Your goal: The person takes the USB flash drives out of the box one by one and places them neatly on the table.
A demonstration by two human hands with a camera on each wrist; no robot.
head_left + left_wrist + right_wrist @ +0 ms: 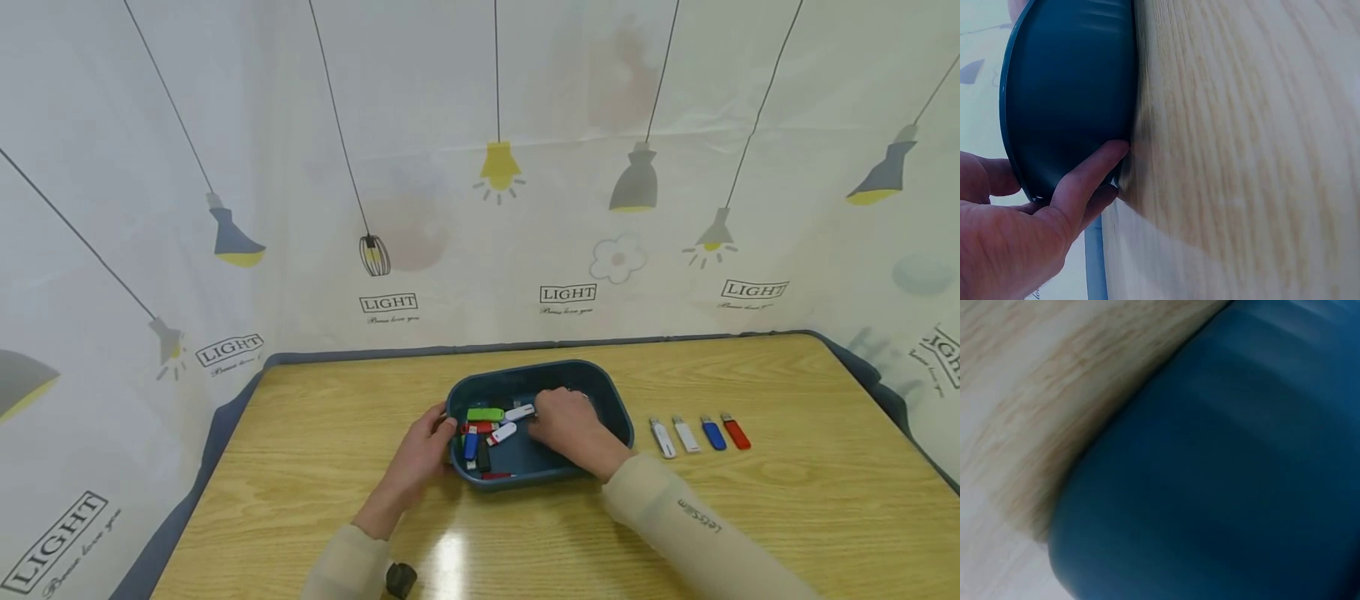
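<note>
So my left hand [420,454] is pinching the left end of this dark blue tub [527,460], thumb at the rim and fingers along the outer wall. My right hand [567,423] is down inside it, can't tell if it's got anything. Loose USB sticks [471,444] lie in the tub's left half, plus a row of four [713,433] on the worktop [322,433] to its right.

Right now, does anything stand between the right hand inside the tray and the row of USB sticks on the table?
Yes, the right wall of the tray stands between the right hand and the row of USB sticks. Beyond it, nothing else shows in between.
</note>
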